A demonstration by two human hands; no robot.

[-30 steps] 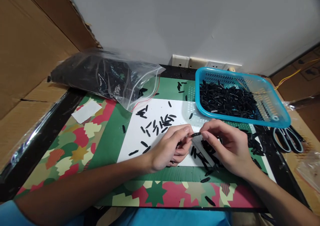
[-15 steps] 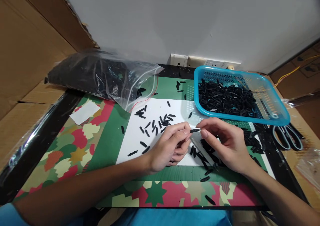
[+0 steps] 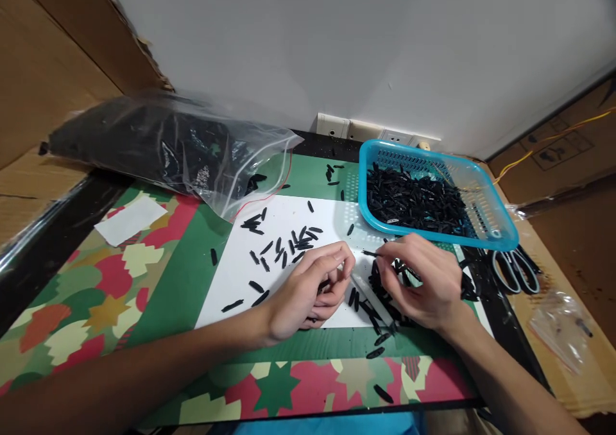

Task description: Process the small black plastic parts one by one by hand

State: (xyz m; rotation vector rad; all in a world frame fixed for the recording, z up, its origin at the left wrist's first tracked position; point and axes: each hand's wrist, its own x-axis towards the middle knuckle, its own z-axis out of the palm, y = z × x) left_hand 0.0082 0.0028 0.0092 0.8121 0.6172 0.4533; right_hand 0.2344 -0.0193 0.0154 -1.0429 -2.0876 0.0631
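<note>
The slim black piece has left the left fingertips since the earlier frame and now sits pinched between thumb and forefinger of the right hand, just apart from the left. The left hand curls loosely around dark bits (how many, I cannot tell). Below lie a white stick and loose pieces on white paper; beyond, a heaped blue basket, scissors and a dark-filled bag.
</note>
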